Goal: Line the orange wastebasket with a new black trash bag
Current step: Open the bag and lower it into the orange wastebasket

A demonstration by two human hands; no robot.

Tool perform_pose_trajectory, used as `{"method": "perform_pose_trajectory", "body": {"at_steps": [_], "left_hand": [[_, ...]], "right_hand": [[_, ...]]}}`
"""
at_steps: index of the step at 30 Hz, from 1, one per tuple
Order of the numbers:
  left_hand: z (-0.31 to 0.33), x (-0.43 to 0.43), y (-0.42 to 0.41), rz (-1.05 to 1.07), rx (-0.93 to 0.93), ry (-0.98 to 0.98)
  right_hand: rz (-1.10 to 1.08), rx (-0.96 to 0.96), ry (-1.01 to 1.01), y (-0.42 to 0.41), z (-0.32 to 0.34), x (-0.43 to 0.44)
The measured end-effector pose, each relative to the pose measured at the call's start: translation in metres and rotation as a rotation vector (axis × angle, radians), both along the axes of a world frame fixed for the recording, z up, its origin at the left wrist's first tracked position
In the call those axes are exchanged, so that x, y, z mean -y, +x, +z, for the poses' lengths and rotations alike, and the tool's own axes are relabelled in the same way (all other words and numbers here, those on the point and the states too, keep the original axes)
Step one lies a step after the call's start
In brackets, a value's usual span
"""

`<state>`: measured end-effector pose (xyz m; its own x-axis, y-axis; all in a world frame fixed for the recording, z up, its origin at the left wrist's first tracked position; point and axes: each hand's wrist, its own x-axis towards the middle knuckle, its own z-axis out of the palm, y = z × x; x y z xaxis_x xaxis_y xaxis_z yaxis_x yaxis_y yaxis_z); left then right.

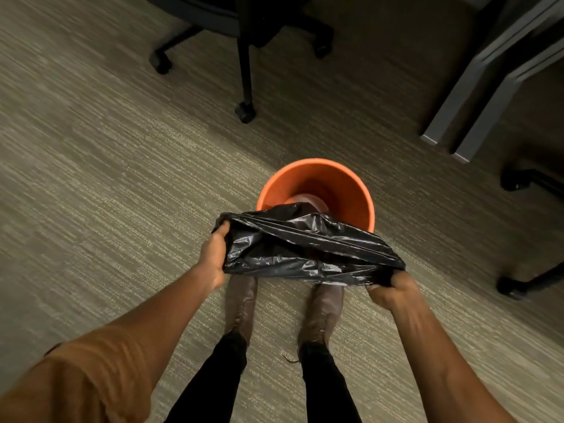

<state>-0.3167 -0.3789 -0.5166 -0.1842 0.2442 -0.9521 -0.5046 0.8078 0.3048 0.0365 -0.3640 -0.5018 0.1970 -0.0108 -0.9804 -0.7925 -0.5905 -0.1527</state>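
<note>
The orange wastebasket [317, 178] stands upright on the carpet just ahead of my feet, its inside bare. A crumpled black trash bag [305, 248] is stretched between my hands, held in the air over the basket's near rim and hiding that part of it. My left hand [215, 254] grips the bag's left end, fingers curled into the plastic. My right hand [393, 290] clutches the bag's right end in a fist.
A black office chair base with casters [244, 111] stands beyond the basket at the top. Grey desk legs [457, 117] rise at the upper right. Another chair's casters [512, 285] sit at the right edge. My brown shoes [241, 303] are under the bag.
</note>
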Motion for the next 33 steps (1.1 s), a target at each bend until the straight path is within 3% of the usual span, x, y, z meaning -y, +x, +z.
{"method": "perform_pose_trajectory", "body": {"at_steps": [7,18,26,33], "left_hand": [[-0.019,0.007,0.002,-0.255,-0.213,0.027],[-0.075,0.012,0.018,-0.388,-0.213,0.140],[-0.102,-0.021,0.024,-0.217,-0.268,0.190],[-0.093,-0.078,0.016,-0.330,-0.344,0.211]], "right_hand": [[0.130,-0.018,0.143,0.001,-0.018,0.009],[0.321,0.110,0.247,0.002,-0.072,0.022],[0.306,0.195,0.329,0.017,-0.106,-0.013],[0.359,0.171,0.305,0.025,-0.100,-0.069]]}}
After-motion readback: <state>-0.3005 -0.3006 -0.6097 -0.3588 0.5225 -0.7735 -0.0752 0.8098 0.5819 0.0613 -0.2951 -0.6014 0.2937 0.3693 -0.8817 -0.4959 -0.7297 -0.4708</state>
